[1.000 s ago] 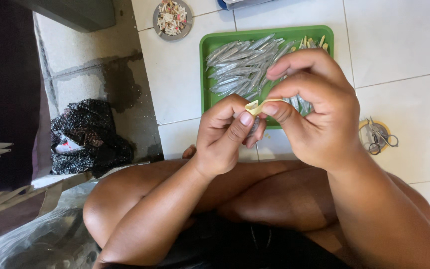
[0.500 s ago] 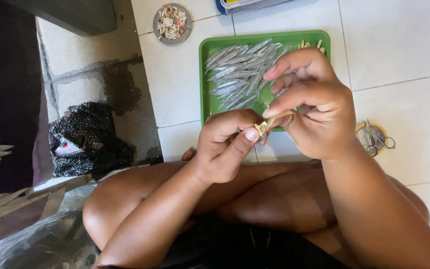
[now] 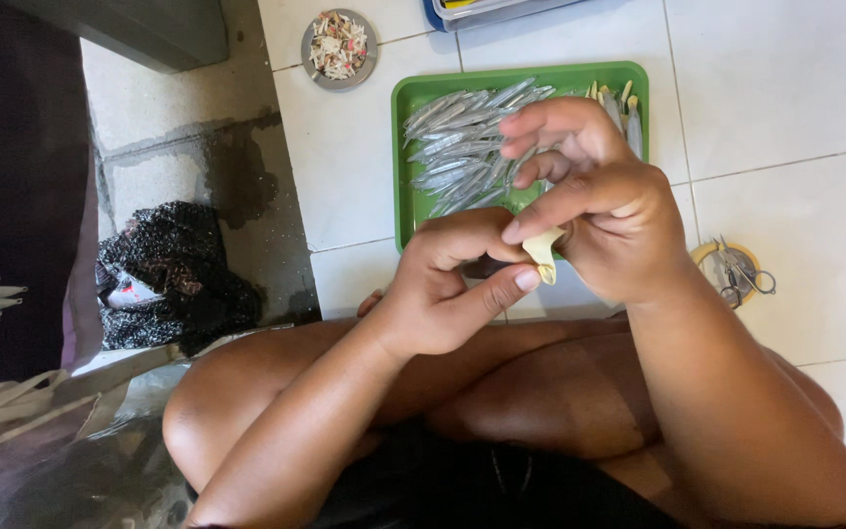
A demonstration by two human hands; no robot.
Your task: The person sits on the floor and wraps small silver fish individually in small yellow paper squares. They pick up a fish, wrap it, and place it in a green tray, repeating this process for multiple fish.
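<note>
1. Pale yellow is the colour of the small folded strip [image 3: 543, 249] pinched between the two hands. Most of it is hidden by fingers, so its full shape is hard to make out.
2. The left hand [image 3: 447, 289] is curled up tight. Its thumb presses on the strip from below.
3. The right hand [image 3: 599, 220] grips the top of the strip with its pointer finger and thumb. Its other fingers are bent and lifted a little.
4. Both hands are above the near edge of a green tray [image 3: 406, 211] on the white tile floor [image 3: 815, 88]. The hands cover part of the tray.
5. Thin silver strips [image 3: 462, 147] lie in a pile in the tray. A few pale pieces [image 3: 629, 98] peek out behind the right hand.
6. A small round dish [image 3: 339, 49] full of tiny scraps sits just past the tray.
7. Little scissors [image 3: 736, 274] rest on a yellow ring near the right wrist.
8. A dark bag [image 3: 173, 274] lies on the left.
9. A blue thing [image 3: 438, 18] at the top is cut off.
</note>
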